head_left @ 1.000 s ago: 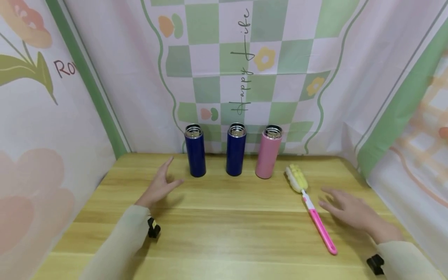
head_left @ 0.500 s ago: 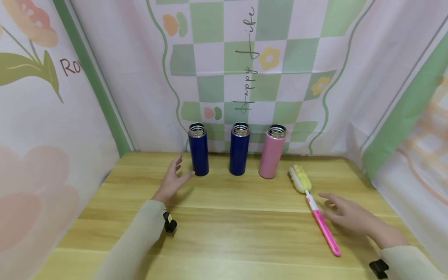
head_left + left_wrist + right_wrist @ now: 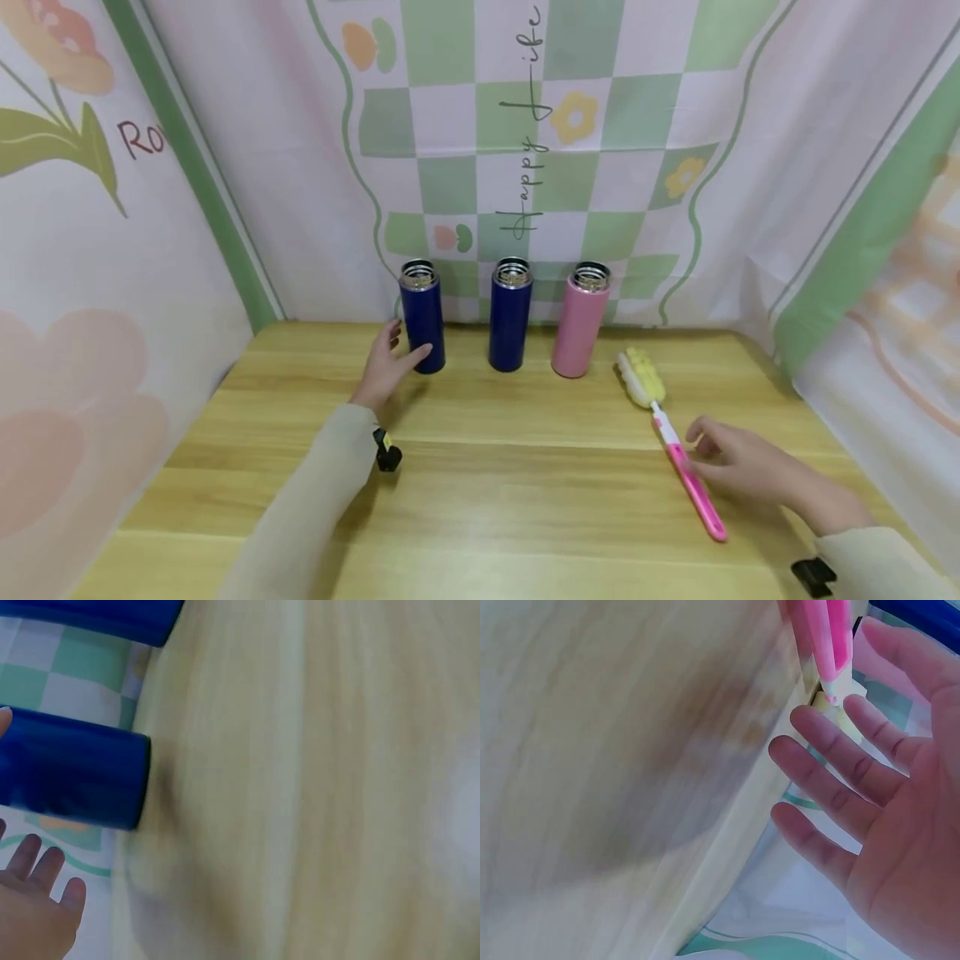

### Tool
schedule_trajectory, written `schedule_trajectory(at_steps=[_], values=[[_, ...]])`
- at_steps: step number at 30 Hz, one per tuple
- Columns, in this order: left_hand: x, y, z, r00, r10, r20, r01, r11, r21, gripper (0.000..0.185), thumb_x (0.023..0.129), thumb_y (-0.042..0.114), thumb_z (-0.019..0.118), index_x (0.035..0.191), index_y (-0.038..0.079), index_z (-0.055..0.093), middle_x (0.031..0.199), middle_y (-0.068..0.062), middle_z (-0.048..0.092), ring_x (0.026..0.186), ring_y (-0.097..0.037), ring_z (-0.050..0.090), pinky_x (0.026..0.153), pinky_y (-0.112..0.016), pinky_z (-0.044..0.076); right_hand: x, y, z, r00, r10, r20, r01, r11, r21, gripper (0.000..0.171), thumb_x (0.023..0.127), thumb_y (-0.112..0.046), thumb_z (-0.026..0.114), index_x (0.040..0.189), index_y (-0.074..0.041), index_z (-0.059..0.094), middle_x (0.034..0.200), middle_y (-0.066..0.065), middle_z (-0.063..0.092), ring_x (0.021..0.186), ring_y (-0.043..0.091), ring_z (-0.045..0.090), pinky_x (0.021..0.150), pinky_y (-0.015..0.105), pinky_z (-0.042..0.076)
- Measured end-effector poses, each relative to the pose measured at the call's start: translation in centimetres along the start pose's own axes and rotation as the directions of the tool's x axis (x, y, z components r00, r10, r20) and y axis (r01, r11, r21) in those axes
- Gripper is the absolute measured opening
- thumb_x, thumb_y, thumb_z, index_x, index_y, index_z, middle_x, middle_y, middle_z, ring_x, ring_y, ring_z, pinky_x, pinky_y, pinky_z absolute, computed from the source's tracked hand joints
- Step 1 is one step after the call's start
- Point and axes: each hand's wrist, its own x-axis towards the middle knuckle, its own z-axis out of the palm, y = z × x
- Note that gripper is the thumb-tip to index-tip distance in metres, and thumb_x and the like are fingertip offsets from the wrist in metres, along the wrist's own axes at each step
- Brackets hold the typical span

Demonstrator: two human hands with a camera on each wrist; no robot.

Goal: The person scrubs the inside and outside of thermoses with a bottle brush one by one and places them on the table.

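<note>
In the head view a dark blue bottle (image 3: 424, 321), lidless with a steel mouth, stands upright at the back left. My left hand (image 3: 382, 367) is at its left side, thumb across its front. The left wrist view shows spread fingers (image 3: 49, 864) just below that bottle, a gap between them. A sponge brush with a yellow-and-white head and pink handle (image 3: 696, 493) lies on the table at the right. My right hand (image 3: 750, 462) hovers by the handle, its thumb overlapping it in the head view. In the right wrist view its fingers (image 3: 832, 793) are extended and apart.
A second dark blue bottle (image 3: 511, 325) and a pink bottle (image 3: 581, 329) stand in line along the back, both lidless. Behind the wooden table (image 3: 495, 500) hangs a green-and-white checked curtain (image 3: 438, 125). More printed cloth closes off both sides.
My left hand has moved right and forward, up to the left blue bottle. My right hand has come closer to the brush handle, its fingers bending more. The bottles and brush stay in place.
</note>
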Motion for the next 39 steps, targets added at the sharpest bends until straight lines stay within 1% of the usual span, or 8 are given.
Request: schedule_trajectory(at_steps=[5,9,16,21,26,33,36,39], values=[[0.9,0.6,0.5,0.999,0.007,-0.034,-0.007,1.0,0.008,0.09,0.09,0.038,0.075,0.158,0.008,0.025,0.16,-0.016,0.027,0.143,-0.037,0.03,0.113,-0.052,0.029,-0.2,-0.4,0.3,1.0,-0.014,0.016,0.014,1.0,0.0,0.031,0.088,-0.035,0.078,0.097,-0.015,0.056,0.079,-0.011,0.057,0.069,0.002,0.053,0.06,0.026,0.047],[1.2,1.3,1.0,0.997,0.024,-0.07,-0.024,1.0,0.003,0.088,0.09,0.036,0.076,0.157,0.007,0.027,0.157,-0.017,0.031,0.142,-0.036,0.033,0.113,-0.051,0.03,-0.2,-1.1,0.6,0.999,0.023,0.036,-0.022,1.0,-0.021,0.035,0.086,-0.044,0.078,0.092,-0.018,0.055,0.072,-0.012,0.052,0.062,0.001,0.047,0.055,0.024,0.041],[1.5,1.9,1.8,0.996,0.015,-0.085,-0.017,1.0,-0.012,0.09,0.089,0.038,0.076,0.156,0.006,0.027,0.154,-0.018,0.035,0.141,-0.035,0.035,0.113,-0.053,0.029,0.0,-1.4,1.1,0.996,0.063,0.058,-0.061,0.998,-0.032,0.038,0.086,-0.045,0.077,0.082,-0.017,0.052,0.066,-0.011,0.048,0.057,0.002,0.041,0.052,0.023,0.038],[1.9,1.9,2.6,0.991,0.021,-0.136,-0.027,0.999,-0.043,0.088,0.088,0.036,0.078,0.153,0.004,0.03,0.15,-0.019,0.04,0.137,-0.034,0.04,0.111,-0.052,0.032,0.2,-1.0,1.0,0.991,0.106,0.084,-0.105,0.994,-0.012,0.036,0.086,-0.04,0.078,0.085,-0.014,0.052,0.066,-0.008,0.048,0.056,0.004,0.042,0.051,0.023,0.039],[1.9,2.0,3.0,0.987,0.019,-0.162,-0.028,0.998,-0.055,0.087,0.09,0.035,0.076,0.155,0.004,0.027,0.15,-0.019,0.04,0.137,-0.035,0.04,0.111,-0.051,0.032,-0.1,-0.6,0.9,0.988,0.133,0.08,-0.134,0.991,0.003,0.029,0.085,-0.026,0.078,0.087,-0.013,0.052,0.065,-0.005,0.047,0.053,0.005,0.043,0.047,0.024,0.041],[1.8,2.1,2.9,0.99,0.015,-0.142,-0.019,0.999,-0.026,0.085,0.093,0.036,0.073,0.155,0.004,0.024,0.152,-0.02,0.038,0.139,-0.035,0.038,0.112,-0.051,0.031,-0.7,0.4,0.8,0.973,0.226,0.045,-0.227,0.974,0.008,0.026,0.085,-0.021,0.073,0.094,-0.01,0.051,0.067,-0.002,0.049,0.053,0.011,0.047,0.047,0.027,0.042],[1.7,2.2,2.7,0.992,0.01,-0.127,-0.013,1.0,-0.02,0.085,0.094,0.037,0.072,0.156,0.005,0.023,0.152,-0.02,0.038,0.139,-0.034,0.038,0.112,-0.051,0.031,-0.9,1.0,0.5,0.968,0.251,0.031,-0.251,0.968,0.011,0.029,0.085,-0.02,0.072,0.1,-0.007,0.051,0.068,-0.001,0.051,0.052,0.013,0.049,0.045,0.029,0.042],[1.8,2.1,2.6,0.994,0.003,-0.109,-0.005,1.0,-0.019,0.086,0.094,0.038,0.071,0.156,0.006,0.021,0.153,-0.02,0.036,0.14,-0.034,0.037,0.112,-0.051,0.03,-1.0,1.6,0.1,0.968,0.249,-0.021,-0.249,0.969,-0.006,0.031,0.084,-0.017,0.071,0.105,-0.005,0.052,0.07,-0.001,0.053,0.053,0.014,0.049,0.046,0.03,0.042]])
